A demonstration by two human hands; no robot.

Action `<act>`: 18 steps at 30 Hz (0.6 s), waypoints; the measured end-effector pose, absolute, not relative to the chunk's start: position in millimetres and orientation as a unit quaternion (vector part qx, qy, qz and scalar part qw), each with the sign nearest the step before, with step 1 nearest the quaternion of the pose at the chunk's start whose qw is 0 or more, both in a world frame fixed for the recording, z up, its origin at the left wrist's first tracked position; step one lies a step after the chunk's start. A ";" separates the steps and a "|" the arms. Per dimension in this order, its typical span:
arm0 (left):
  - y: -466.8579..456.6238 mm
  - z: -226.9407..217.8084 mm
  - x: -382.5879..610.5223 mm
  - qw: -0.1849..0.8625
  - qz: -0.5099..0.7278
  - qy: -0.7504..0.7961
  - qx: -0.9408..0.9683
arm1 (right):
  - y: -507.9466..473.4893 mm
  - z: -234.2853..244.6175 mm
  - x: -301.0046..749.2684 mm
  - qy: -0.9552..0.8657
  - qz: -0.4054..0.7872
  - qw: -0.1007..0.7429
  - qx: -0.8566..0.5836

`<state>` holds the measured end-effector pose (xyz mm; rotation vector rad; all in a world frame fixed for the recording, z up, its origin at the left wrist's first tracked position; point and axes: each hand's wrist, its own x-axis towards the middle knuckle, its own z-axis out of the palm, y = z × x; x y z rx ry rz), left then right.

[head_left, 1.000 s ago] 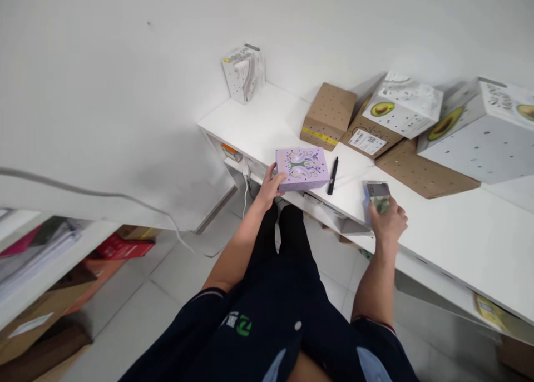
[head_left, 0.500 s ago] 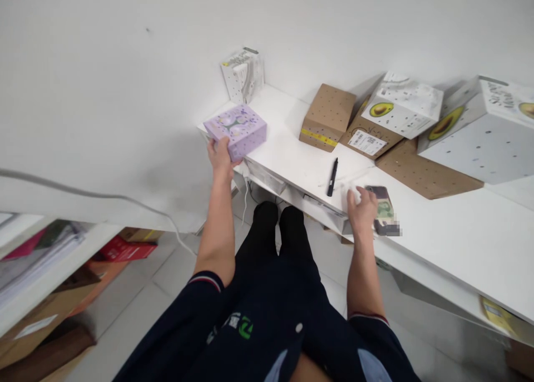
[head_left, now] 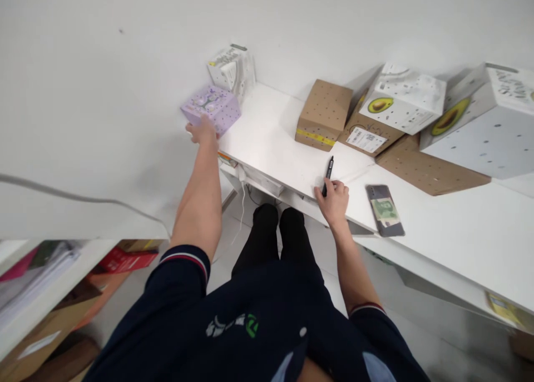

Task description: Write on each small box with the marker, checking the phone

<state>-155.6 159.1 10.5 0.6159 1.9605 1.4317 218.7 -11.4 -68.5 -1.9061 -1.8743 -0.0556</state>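
Note:
My left hand (head_left: 203,130) is at the near side of a purple patterned box (head_left: 212,105), gripping its near edge, with some fingers hidden. The box lies at the desk's left end, right in front of a white upright box (head_left: 232,68). On the front part of the white desk, my right hand (head_left: 335,202) has its thumb and fingers closed round the lower part of a black marker pen (head_left: 329,169). The pen's upper end points toward the wall. To the right of that hand lies a phone (head_left: 384,211) with a green banknote on its back.
Along the wall stand a brown carton (head_left: 324,115) with yellow tape, a labelled brown carton (head_left: 367,138), white avocado-print boxes (head_left: 403,99) and another brown carton (head_left: 434,165). A white cable (head_left: 243,215) hangs below the desk edge. Shelves (head_left: 62,276) stand at lower left.
The purple box has moved left and back with my left hand, up to the white box. My right hand has moved left from beside the phone and taken hold of the marker pen.

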 end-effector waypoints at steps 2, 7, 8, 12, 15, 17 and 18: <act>159.6 13.9 -134.3 0.245 0.564 0.768 0.182 | -11.5 -69.8 218.1 -0.678 -0.024 0.243 -0.693; 134.0 12.2 -24.1 0.134 0.527 0.708 0.450 | -8.5 -73.1 219.4 -0.664 -0.016 0.273 -0.696; 130.0 12.6 2.9 0.142 0.497 0.688 0.509 | -8.1 -73.4 219.7 -0.663 -0.011 0.275 -0.697; 136.7 21.7 93.3 0.183 0.401 0.632 0.637 | -7.9 -72.3 220.1 -0.665 -0.002 0.274 -0.695; 156.2 25.9 128.7 0.222 0.370 0.636 0.640 | -8.0 -70.3 219.6 -0.664 0.000 0.273 -0.696; 166.9 24.0 138.0 0.225 0.354 0.651 0.632 | -7.9 -69.0 219.2 -0.663 0.005 0.274 -0.696; 170.1 22.2 139.2 0.217 0.351 0.657 0.630 | -7.8 -68.6 219.1 -0.663 0.007 0.274 -0.697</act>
